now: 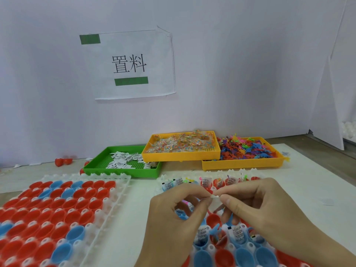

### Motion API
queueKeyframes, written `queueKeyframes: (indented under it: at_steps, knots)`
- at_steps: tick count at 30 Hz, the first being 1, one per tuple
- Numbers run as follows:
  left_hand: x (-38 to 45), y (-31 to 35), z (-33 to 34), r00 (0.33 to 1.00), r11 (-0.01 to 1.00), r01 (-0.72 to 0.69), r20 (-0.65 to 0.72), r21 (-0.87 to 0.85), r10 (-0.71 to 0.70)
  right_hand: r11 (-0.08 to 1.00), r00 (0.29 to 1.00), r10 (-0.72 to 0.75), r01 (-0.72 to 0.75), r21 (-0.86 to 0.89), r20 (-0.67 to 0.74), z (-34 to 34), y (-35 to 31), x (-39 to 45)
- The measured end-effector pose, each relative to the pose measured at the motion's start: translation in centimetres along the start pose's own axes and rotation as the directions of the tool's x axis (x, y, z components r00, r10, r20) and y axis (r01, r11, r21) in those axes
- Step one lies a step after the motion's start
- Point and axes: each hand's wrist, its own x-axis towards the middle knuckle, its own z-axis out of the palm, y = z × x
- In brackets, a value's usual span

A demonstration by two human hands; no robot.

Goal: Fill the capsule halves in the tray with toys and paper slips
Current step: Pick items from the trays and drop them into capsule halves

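Note:
Both hands hover over the right white tray [210, 247] of red and blue capsule halves. My left hand [173, 216] and my right hand [260, 205] pinch the same small white paper slip [215, 198] between thumbs and forefingers. Several halves in this tray hold printed slips and small toys, in the far row [206, 183] and below the hands [238, 233]. Much of the tray is hidden by my hands. A second white tray [119, 191] on the left holds red and blue capsule halves with nothing visible in them.
A green tray [90, 166] of paper slips sits behind, next to a yellow tray [181, 157] of clear-wrapped toys and another yellow tray [240, 163] of colourful plastic figures. Loose red capsule halves [62, 161] lie by the white wall, which carries a paper sign [133, 64].

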Motion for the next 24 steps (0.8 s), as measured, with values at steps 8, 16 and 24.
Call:
queueKeyframes:
  at_steps: [8,16,24]
  knots:
    - [-0.02,-0.06,-0.19,0.989,0.983,0.147,0.049,-0.111,-0.142,0.997,0.999,-0.025,0.022,-0.07,-0.039,0.13,0.09,-0.03]
    - [0.42,0.15,-0.37,0.958,0.907,0.28,0.039,-0.316,-0.283,0.997,0.997,-0.025,0.019,-0.077,-0.068,-0.09,0.25,0.09]
    - [0.86,0.08,-0.61,0.876,0.652,0.424,0.101,-0.629,-0.472,1.0,0.999,-0.005,0.006,0.009,-0.054,-0.37,0.3,0.28]
